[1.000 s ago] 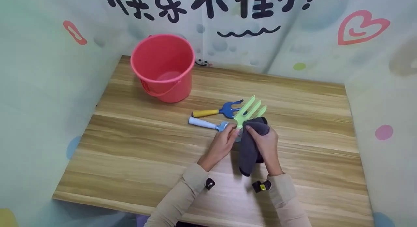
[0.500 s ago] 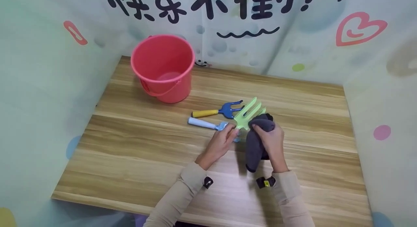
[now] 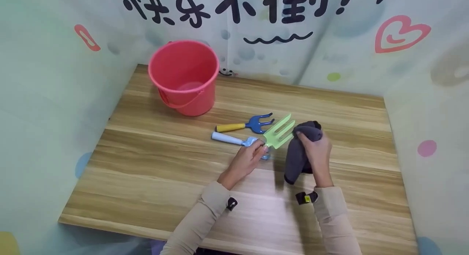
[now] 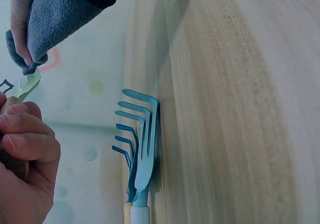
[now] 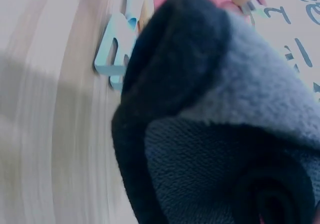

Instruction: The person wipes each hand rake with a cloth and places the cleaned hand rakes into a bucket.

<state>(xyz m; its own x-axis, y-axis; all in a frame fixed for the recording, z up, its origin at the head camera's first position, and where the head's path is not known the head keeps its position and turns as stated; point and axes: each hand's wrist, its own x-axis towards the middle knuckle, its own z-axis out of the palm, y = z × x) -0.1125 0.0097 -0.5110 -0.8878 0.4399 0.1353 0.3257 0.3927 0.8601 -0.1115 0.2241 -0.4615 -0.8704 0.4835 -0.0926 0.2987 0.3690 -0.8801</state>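
Observation:
My left hand [image 3: 246,160] grips the handle of a light green garden fork [image 3: 279,132], its tines pointing up and to the right over the table. In the left wrist view the fingers [image 4: 30,144] curl round that handle. My right hand [image 3: 318,156] pinches a folded dark grey cloth [image 3: 297,158] with black edging, which hangs down just right of the tines. The cloth [image 5: 200,114] fills much of the right wrist view and hides most of that hand. Under the left hand lies a light blue hand rake [image 3: 227,138], partly covered; a blue rake with a yellow handle [image 3: 231,127] lies behind it.
A pink bucket [image 3: 209,97] with its handle folded down stands at the back left of the wooden table [image 3: 146,174]. A printed curtain [image 3: 329,46] closes off the back and sides.
My right hand has drawn the cloth off the fork's tines, to the right and slightly away from me. The left hand keeps its grip, and the fork has tilted a little to the right.

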